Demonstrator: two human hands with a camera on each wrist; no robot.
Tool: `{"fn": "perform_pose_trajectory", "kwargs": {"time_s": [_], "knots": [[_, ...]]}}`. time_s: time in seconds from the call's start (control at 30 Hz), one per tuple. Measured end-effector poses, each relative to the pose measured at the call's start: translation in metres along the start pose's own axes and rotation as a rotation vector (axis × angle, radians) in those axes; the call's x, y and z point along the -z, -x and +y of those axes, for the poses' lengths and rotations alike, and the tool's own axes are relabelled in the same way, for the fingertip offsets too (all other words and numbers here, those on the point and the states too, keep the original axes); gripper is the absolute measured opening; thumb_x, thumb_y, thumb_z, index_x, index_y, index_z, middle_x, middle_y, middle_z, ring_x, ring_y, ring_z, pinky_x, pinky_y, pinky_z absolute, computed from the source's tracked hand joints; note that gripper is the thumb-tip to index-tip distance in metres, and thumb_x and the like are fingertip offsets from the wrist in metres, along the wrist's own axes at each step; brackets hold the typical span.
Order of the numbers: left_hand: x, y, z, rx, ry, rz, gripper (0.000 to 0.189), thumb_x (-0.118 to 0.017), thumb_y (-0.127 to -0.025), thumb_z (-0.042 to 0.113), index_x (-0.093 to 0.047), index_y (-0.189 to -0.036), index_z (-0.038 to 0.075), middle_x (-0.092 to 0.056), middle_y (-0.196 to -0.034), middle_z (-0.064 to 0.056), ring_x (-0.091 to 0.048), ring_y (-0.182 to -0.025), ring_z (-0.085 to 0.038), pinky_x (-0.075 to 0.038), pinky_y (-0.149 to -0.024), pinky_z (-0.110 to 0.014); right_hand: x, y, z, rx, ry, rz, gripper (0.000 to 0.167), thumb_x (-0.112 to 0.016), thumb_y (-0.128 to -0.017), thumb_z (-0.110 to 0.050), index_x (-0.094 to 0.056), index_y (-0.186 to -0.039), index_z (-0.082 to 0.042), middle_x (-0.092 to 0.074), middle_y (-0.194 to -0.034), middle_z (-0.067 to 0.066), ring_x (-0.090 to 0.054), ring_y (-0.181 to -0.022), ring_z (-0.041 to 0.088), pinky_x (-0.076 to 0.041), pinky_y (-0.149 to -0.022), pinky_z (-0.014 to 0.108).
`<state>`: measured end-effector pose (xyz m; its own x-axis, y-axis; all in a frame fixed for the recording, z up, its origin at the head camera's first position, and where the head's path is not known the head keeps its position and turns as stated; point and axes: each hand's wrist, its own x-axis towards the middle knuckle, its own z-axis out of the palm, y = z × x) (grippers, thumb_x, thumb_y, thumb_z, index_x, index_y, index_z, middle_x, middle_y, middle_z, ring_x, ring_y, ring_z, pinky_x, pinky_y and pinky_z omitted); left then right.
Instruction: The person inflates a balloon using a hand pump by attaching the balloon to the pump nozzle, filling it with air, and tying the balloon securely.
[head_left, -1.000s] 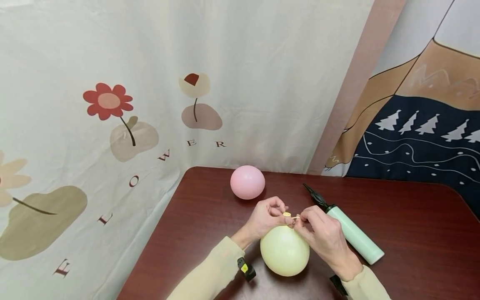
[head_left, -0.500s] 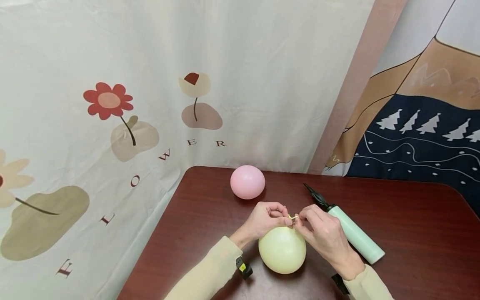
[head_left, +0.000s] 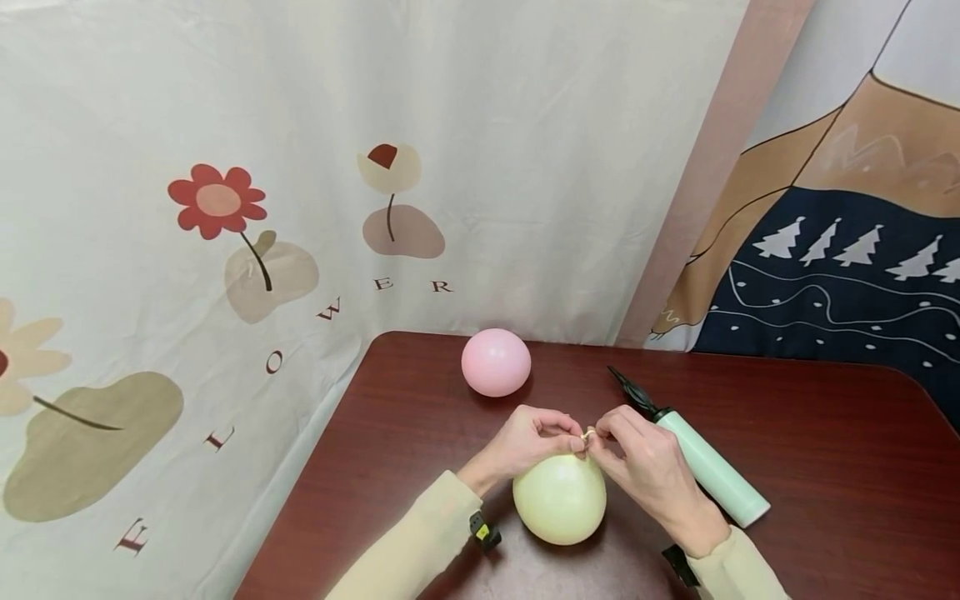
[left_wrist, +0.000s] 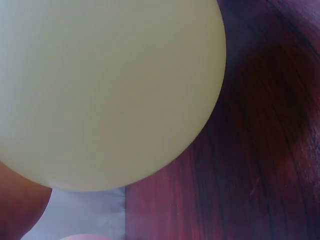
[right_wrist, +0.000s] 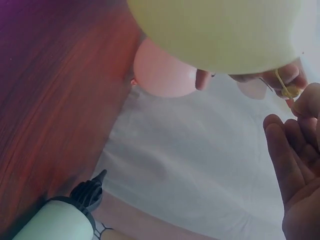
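Observation:
A pale yellow inflated balloon [head_left: 559,500] hangs below both hands in the head view and fills much of the left wrist view. My left hand [head_left: 525,442] pinches its neck at the top with thumb and fingers. Close beside it, my right hand [head_left: 648,458] pinches a thin yellow strand [right_wrist: 284,84], which runs from the balloon's neck to the fingertips. Whether the strand is the stretched neck or a separate tie, I cannot tell. The fingers partly hide the balloon's mouth.
A pink balloon [head_left: 496,362] rests near the table's back edge. To the right of my right hand lies a mint-green hand pump [head_left: 712,471] with a black nozzle [head_left: 632,389]. A printed curtain [head_left: 525,208] hangs behind the dark red table [head_left: 825,450].
The yellow balloon has shifted slightly left. Its rolled mouth, seen above the left fingers earlier, is now mostly hidden. My left fingertips have moved closer to the right ones, and the visible strand is shorter.

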<state>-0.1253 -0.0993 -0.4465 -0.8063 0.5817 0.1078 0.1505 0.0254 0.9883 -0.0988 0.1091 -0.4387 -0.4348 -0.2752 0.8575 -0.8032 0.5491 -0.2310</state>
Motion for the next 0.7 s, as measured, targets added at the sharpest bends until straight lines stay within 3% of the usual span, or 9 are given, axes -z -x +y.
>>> {"fn": "perform_pose_trajectory", "kwargs": {"time_s": [0.13,0.3,0.5,0.7], "knots": [[0.0029,0.0006,-0.0005,0.012,-0.021,-0.03,0.013,-0.074,-0.095,0.003,-0.075,-0.104,-0.007,-0.076,-0.092,-0.015,-0.069,-0.089,-0.007,-0.056,-0.079,-0.023,0.0029,-0.0004,-0.0002,-0.046,-0.035,-0.065,0.012,-0.058,-0.094,-0.016,-0.063,-0.083,-0.014,-0.06,-0.082,-0.006,-0.057,-0.067,0.004,-0.049,-0.058,0.02],[0.0085,0.0002,0.0012,0.025,-0.116,-0.079,0.015,-0.078,-0.091,0.006,-0.076,-0.104,-0.001,-0.074,-0.096,-0.003,-0.064,-0.093,-0.005,-0.052,-0.082,-0.021,0.0063,-0.0014,-0.0004,-0.12,-0.075,-0.138,0.007,-0.066,-0.088,-0.011,-0.064,-0.084,-0.017,-0.061,-0.083,-0.009,-0.059,-0.07,0.004,-0.05,-0.063,0.018],[0.01,-0.0018,0.0035,0.012,-0.161,-0.136,0.015,-0.077,-0.092,0.009,-0.071,-0.103,0.001,-0.07,-0.097,-0.006,-0.061,-0.092,-0.003,-0.051,-0.082,-0.021,0.0072,-0.0023,0.0005,-0.145,-0.106,-0.159,0.01,-0.069,-0.086,-0.008,-0.065,-0.084,-0.017,-0.062,-0.084,-0.009,-0.061,-0.073,0.004,-0.052,-0.067,0.016],[0.0046,-0.0017,-0.0009,-0.06,-0.087,-0.03,0.013,-0.075,-0.095,0.008,-0.071,-0.098,-0.003,-0.072,-0.093,-0.01,-0.063,-0.089,-0.004,-0.052,-0.078,-0.021,0.0069,-0.0027,-0.0004,-0.171,-0.109,-0.152,0.01,-0.07,-0.085,-0.007,-0.065,-0.085,-0.017,-0.061,-0.083,-0.008,-0.061,-0.072,0.004,-0.052,-0.067,0.016]]}}
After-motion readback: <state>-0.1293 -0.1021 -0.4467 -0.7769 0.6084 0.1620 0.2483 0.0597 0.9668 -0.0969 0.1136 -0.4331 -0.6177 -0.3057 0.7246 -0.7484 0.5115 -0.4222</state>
